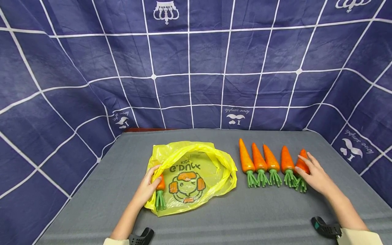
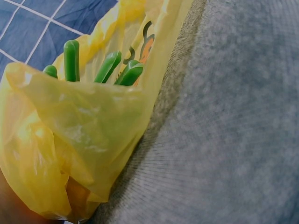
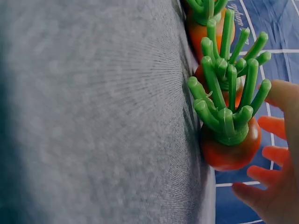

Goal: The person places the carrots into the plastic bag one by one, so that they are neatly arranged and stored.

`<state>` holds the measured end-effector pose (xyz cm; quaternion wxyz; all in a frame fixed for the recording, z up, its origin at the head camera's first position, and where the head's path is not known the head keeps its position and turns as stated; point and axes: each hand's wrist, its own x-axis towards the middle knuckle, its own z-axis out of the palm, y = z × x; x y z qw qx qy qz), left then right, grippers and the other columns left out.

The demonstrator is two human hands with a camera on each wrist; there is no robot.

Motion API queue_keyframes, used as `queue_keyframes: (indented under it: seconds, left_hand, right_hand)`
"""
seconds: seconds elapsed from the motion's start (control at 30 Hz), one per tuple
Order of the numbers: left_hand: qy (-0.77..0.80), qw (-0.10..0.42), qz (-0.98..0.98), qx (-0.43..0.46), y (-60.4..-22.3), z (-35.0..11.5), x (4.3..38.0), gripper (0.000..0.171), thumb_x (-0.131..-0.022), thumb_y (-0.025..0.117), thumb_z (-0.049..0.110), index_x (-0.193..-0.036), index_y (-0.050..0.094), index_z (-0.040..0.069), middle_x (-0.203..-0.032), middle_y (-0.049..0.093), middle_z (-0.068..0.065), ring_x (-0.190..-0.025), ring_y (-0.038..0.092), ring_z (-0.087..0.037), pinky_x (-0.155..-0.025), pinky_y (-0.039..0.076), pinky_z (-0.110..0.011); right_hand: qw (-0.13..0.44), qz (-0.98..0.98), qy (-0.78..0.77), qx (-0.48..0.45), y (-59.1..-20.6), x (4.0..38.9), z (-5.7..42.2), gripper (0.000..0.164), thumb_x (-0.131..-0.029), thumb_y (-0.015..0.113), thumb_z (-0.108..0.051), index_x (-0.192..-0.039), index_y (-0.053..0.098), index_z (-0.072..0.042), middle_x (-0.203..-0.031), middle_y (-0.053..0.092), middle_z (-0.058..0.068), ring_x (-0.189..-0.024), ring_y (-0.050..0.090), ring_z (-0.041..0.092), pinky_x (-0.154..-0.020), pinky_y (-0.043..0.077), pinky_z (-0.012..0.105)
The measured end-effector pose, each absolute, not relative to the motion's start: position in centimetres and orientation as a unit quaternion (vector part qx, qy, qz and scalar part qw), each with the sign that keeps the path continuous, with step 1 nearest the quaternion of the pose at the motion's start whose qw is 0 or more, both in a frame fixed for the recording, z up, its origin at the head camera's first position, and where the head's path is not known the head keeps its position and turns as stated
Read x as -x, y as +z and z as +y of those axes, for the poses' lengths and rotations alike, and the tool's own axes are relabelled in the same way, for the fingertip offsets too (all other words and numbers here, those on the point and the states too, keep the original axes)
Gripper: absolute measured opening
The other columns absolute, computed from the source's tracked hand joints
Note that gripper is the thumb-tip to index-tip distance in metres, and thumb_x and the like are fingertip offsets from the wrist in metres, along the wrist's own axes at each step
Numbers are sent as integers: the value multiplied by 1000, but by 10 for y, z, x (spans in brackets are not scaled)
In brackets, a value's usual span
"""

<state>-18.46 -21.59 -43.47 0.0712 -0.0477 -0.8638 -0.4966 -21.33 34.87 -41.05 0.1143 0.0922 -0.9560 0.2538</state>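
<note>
A translucent yellow plastic bag with a printed duck lies with its mouth spread wide. My left hand grips the bag's left rim, its thumb beside an orange carrot just inside. In the left wrist view the yellow film hides most of that hand, and green stems poke above it. My right hand reaches over the rightmost carrot in a row. In the right wrist view its fingers are spread beside that carrot's orange top; whether they touch it I cannot tell.
Several more carrots, including the long leftmost one, lie side by side right of the bag, stems toward me. Grey cloth covers the table. A blue curtain with white grid lines stands behind and at both sides.
</note>
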Motion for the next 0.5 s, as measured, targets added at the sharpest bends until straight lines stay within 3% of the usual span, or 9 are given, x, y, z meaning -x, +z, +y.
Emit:
queue_keyframes:
  seconds: [0.13,0.5]
  left_hand:
    - [-497,71,-864,47,-434,-216,184,44,-91,51,11,-133,39,9,-140,36,-16,-129,33,-32,-102,28,-52]
    - [-495,70,-865,45,-434,-216,184,44,-91,52,12,-133,40,11,-139,38,-14,-128,35,-31,-102,29,-51]
  right_hand:
    - [124,-952,259,-105,-414,217,352,48,-92,47,-24,-126,41,9,-138,17,40,-119,22,61,-87,23,71]
    - [118,-965,220,-84,-417,218,350,44,-85,55,-24,-117,51,7,-127,36,34,-110,36,55,-83,33,64]
